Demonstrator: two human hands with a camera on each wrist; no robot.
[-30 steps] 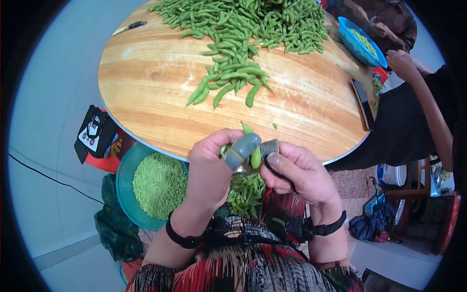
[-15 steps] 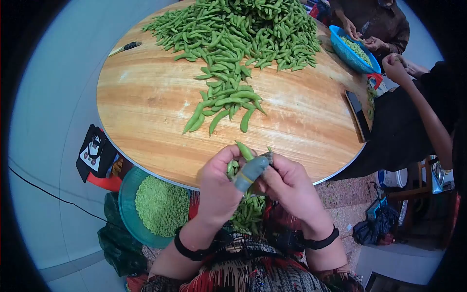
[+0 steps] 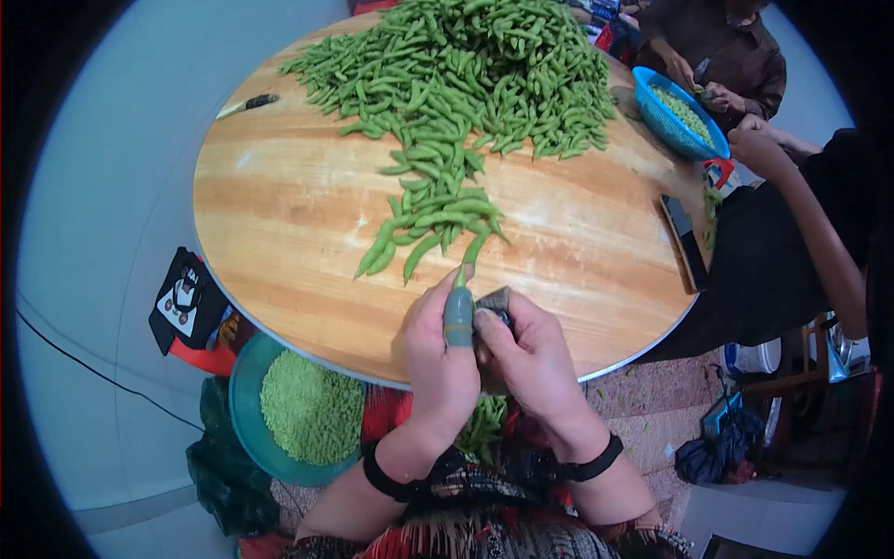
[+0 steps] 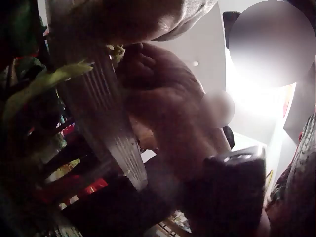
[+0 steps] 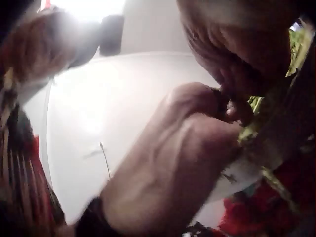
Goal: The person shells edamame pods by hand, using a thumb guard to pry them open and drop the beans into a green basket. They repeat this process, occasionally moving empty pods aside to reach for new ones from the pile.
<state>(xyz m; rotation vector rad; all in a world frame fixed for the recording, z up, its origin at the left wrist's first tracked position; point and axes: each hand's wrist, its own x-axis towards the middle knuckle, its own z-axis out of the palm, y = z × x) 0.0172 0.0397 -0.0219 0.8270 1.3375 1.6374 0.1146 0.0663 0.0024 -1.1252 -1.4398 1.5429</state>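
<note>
In the head view my left hand [image 3: 440, 359], a grey cover [image 3: 458, 315] banded on one finger, pinches a green soybean pod [image 3: 476, 248] between thumb and finger at the near end of the strewn pods. Close against it, my right hand [image 3: 540, 359] has curled fingers and a dark grey finger cover [image 3: 494, 303]; I cannot tell whether it holds anything. A big heap of soybean pods [image 3: 494, 74] trails down the wooden table [image 3: 577, 279] toward my hands. Below the table edge, pods and pale husks [image 3: 484, 429] lie near my lap. Both wrist views are dim.
A teal basin [image 3: 244, 419] of shelled beans [image 3: 312, 410] stands low at left. A knife [image 3: 250, 105] lies on the table's left; a phone [image 3: 684, 242] lies near its right edge. Two people sit at right by a blue basket [image 3: 666, 116] with beans.
The pod earlier worked between both hands no longer shows there. My left hand has moved forward and right to the nearest pod on the table, and its covered finger has swung from slanting to pointing forward.
</note>
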